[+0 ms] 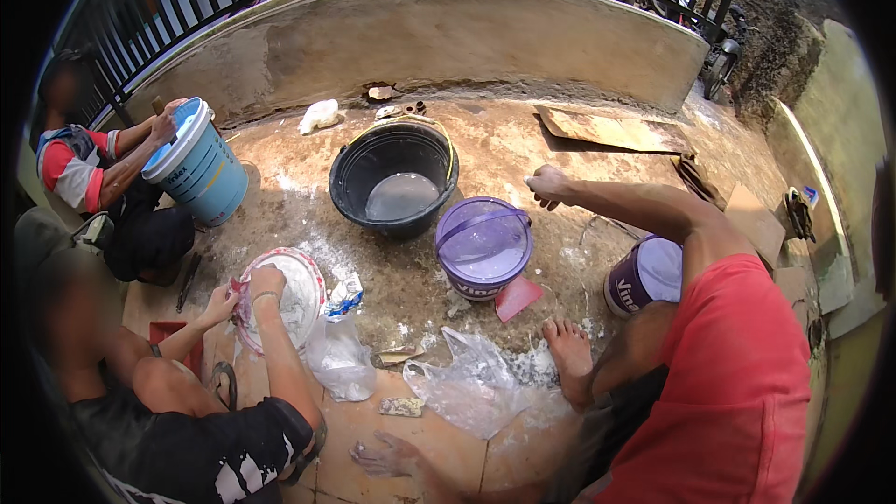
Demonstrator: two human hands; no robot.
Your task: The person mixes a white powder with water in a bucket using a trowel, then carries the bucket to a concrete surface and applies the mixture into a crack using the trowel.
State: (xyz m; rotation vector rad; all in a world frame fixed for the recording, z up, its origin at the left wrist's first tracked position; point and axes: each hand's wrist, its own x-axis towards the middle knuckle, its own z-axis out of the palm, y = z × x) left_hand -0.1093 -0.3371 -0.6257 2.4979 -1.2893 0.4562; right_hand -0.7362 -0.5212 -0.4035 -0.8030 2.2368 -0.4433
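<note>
My right hand [549, 187], fingers pinched together, reaches out above the ground beyond the purple pail [483, 266]. A whitish bit shows at its fingertips, too small to make out. Pale liquid or paste fills the pail, whose purple handle lies across the top. A black bucket [392, 177] with greyish liquid stands just left of it. My left hand [383, 455], dusted white, rests with fingers spread on the tiles, near a clear plastic bag [467, 383] and a small crusted block [401, 407]. A pink-red flat piece [518, 299] leans by the pail.
A second purple pail [644, 275] stands beside my knee. At left, one person works over a white red-rimmed basin [280, 299] of white material; another holds a stick in a large blue bucket [196, 163]. Cardboard [611, 131] lies near the low wall [448, 37].
</note>
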